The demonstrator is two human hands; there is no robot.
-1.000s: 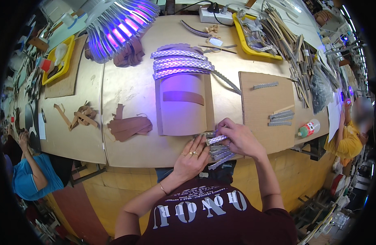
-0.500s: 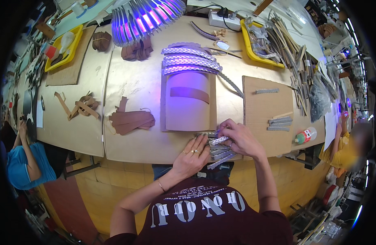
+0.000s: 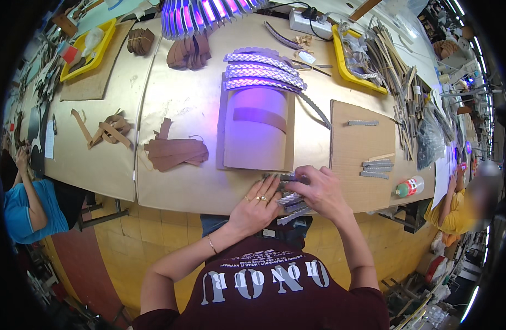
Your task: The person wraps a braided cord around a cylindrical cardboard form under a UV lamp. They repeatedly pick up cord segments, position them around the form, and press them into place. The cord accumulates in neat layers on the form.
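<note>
At the table's front edge, several grey and silver braided strips (image 3: 293, 205) lie between my hands. My left hand (image 3: 256, 205), with rings on it, rests flat with its fingers stretched out over the strips' left ends. My right hand (image 3: 322, 192) has its fingers bent in a pinch at the end of a braided strip; the fingertips are partly hidden. Just beyond stands a curved cardboard form (image 3: 255, 148) with a brown strip (image 3: 259, 119) across it. Along its far end lie several braided strips (image 3: 262, 71) in purple light.
A glowing lamp (image 3: 203, 16) overhangs the far side. Brown strips (image 3: 176, 153) lie left of the form. On the right are a cardboard sheet (image 3: 360, 146) with short braided pieces, a bottle (image 3: 410, 187) and a yellow tray (image 3: 341, 58). Other people sit at both sides.
My right hand has shifted slightly left, its fingers now bent over the strip that was raised. The left hand stays on the strips. The whole view has shifted slightly.
</note>
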